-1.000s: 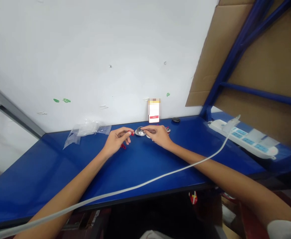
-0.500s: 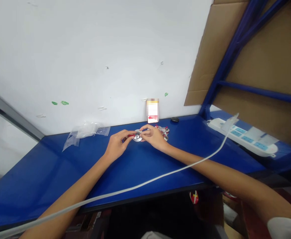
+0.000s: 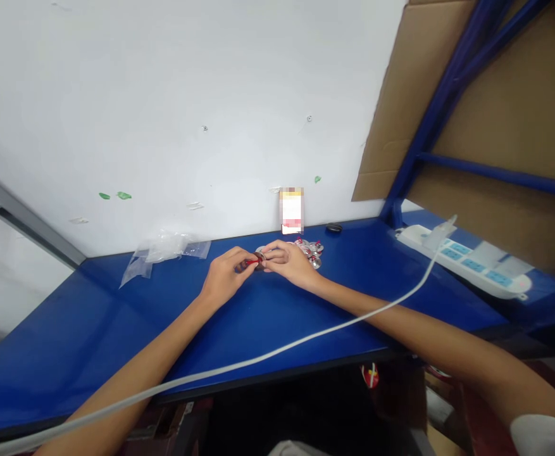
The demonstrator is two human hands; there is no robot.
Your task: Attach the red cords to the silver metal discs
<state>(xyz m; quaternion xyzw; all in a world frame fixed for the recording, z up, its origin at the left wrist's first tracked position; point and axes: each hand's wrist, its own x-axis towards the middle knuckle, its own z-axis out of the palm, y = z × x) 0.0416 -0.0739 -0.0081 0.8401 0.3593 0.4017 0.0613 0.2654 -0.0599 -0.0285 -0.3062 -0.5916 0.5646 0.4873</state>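
My left hand point(image 3: 227, 273) is closed in a pinch on the red part of a small round metal disc point(image 3: 259, 261). From the right, my right hand point(image 3: 290, 263) grips the same disc between thumb and fingers. Held just above the blue table, the disc is tilted and looks dark, and much of it is hidden by my fingertips. Right behind my right hand lies a pile of similar metal discs with red parts point(image 3: 315, 254). My right hand partly covers that pile.
A clear plastic bag point(image 3: 166, 248) lies at the back left of the blue table point(image 3: 258, 329). A lit phone-like screen point(image 3: 292, 212) leans on the wall, with a small black object point(image 3: 334, 228) nearby. A white cable point(image 3: 300, 342) crosses over my forearms from the power strip point(image 3: 467, 261).
The disc has turned between my fingers: its shiny face showed before, and now a darker side shows. Both hands stay in nearly the same place.
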